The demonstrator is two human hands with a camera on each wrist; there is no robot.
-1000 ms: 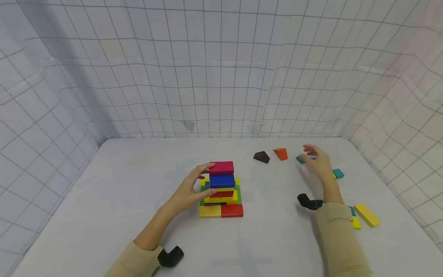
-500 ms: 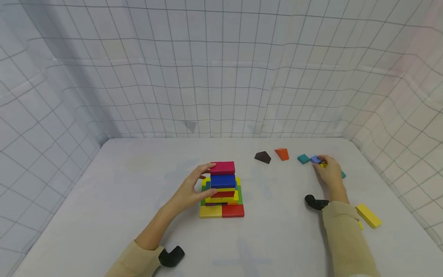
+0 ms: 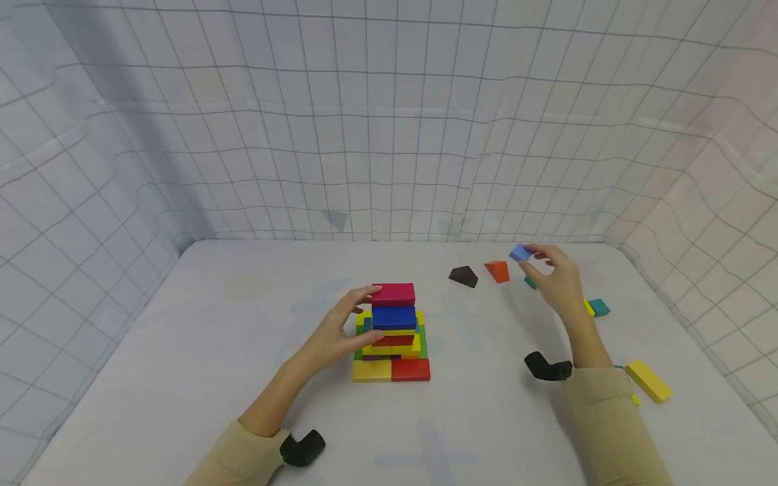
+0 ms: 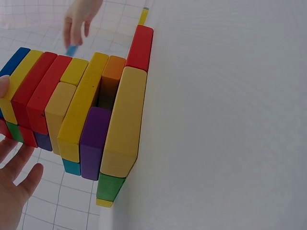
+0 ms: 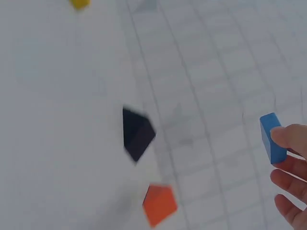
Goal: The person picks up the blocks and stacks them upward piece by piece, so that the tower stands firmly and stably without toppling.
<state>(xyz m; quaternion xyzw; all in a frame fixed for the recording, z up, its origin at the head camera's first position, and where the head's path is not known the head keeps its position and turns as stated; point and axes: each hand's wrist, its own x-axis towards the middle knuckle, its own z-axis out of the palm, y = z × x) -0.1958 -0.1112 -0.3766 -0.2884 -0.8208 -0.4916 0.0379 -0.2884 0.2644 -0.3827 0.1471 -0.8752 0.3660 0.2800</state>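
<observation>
Two-handed, works over a smooth white tabletop [image 3: 243,304], in front of a white cloth wall with dark grid lines [image 3: 389,135]. Pinches a small light-blue rectangular block with smooth faces [image 3: 520,252] between the thumb and fingertips of the right hand [image 3: 560,280]. Holds this light-blue block in the air near the table's back edge, near an orange wedge-shaped block [image 3: 498,271] and well apart from a tall stack of smooth, many-coloured rectangular blocks [image 4: 82,108]. Points it leftward from the fingertips in the head view; in the right wrist view, shows its long axis nearly upright, leaning slightly from upper left to lower right.

With the left hand [image 3: 329,336], touches the stack from the left, with thumb at the front, forefinger at the crimson rectangular block on top [image 3: 393,295], and fingers spread and relaxed. Has the stack upright, with a pale-yellow flat slab [image 3: 372,370] and a red flat slab [image 3: 410,370] end to end along the front of the base, long axes running left to right.

Has a black angular block [image 3: 464,276] left of the orange one. Beyond the right wrist, has a flat teal block [image 3: 599,307], perhaps touching a partly hidden yellow piece [image 3: 588,307].
</observation>
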